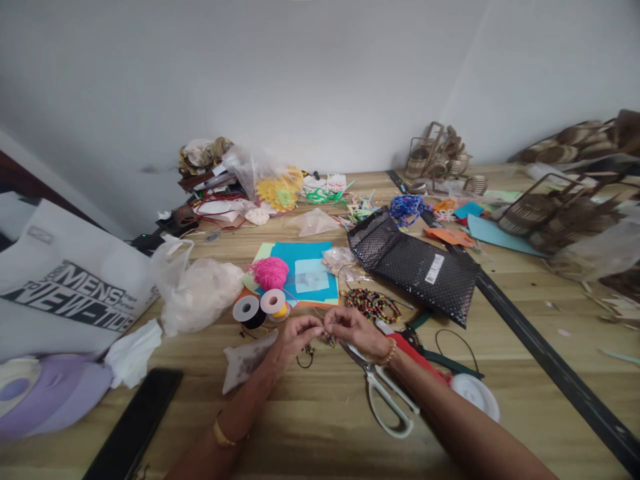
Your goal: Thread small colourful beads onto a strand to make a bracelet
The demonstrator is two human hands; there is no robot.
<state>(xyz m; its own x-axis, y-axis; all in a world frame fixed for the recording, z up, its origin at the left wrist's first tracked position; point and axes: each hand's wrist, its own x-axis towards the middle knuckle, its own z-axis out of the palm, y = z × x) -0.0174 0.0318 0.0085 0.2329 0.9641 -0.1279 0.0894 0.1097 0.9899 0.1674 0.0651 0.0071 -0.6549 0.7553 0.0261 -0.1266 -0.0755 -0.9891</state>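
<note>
My left hand (299,335) and my right hand (357,331) meet fingertip to fingertip above the table. Both pinch a thin beaded cord (309,350); small dark and coloured beads dangle under the fingers, and a dark loop of cord shows below. The pinched part is too small to make out. Beneath my right hand lie white-handled scissors (389,400), their blades partly hidden by it. A heap of multicoloured bead strings (373,305) rests just beyond. Left of my left hand are a small clear packet of dark bits (245,363), a black thread spool (249,311) and a yellow thread spool (274,304).
Pink yarn (271,273) sits on blue paper (327,253). A black bubble mailer (420,267) and red-and-green pliers (420,347) lie right, beside a white spool (476,395). A phone (135,423), plastic bag (200,293) and printed bag (70,287) are left; small baskets (435,157) stand behind.
</note>
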